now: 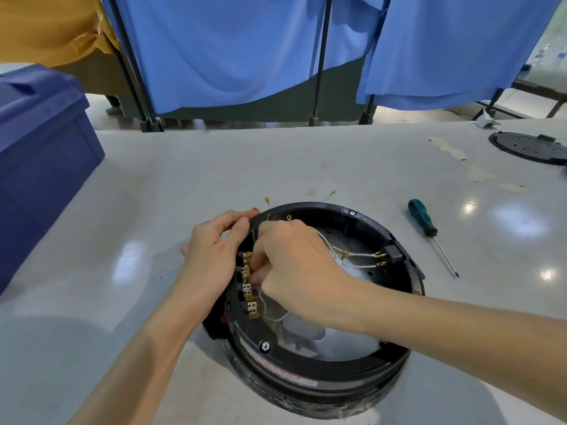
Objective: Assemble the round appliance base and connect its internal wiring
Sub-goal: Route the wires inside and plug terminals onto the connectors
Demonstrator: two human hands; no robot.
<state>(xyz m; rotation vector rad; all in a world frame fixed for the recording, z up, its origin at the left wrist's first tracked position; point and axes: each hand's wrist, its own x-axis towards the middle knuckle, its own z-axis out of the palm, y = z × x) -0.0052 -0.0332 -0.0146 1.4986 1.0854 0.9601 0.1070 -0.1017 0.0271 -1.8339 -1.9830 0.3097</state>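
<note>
A round black appliance base point(325, 375) lies open side up on the grey table, near the front middle. My left hand point(211, 256) grips its left rim beside a row of brass terminals point(249, 286). Inside the base, my right hand point(291, 265) has its fingers pinched on a white wire point(270, 315) by those terminals. Two more white wires point(359, 256) run across to a black connector block point(394, 254) on the right wall. Loose brass-tipped wire ends point(267, 200) stick out past the far rim.
A green-handled screwdriver point(425, 223) lies right of the base. A black round cover plate point(530, 147) sits at the far right edge. A blue plastic crate point(40, 157) stands at the left. Blue curtains on black stands hang behind the table.
</note>
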